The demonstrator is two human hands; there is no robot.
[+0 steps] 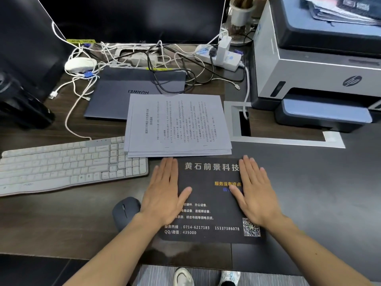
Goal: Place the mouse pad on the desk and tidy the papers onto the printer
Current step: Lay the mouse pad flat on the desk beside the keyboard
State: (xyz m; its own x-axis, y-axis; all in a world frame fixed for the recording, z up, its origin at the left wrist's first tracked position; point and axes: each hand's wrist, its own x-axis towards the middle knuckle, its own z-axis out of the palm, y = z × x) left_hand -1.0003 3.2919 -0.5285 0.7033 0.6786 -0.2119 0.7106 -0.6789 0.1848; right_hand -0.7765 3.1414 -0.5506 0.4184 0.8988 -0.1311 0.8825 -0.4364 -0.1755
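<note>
Fingers on both hands are spread flat, gripping nothing: left hand and right hand just press down on the black mouse pad, which lies on the dark desk. Papers sit stacked right behind the pad, overlapping the laptop and keyboard. Mouse is by the left wrist, printer off to the right.

Under both flat palms, the mouse pad looks like matt black cloth with printed lettering. Just beyond the fingertips lies a stack of papers — thin, smooth white sheets. The desk around the hands is dark wood-grain with a slight sheen. Beside the left hand, the mouse is matt grey plastic; far past the right hand, the printer is smooth plastic — white and grey-blue.
</note>
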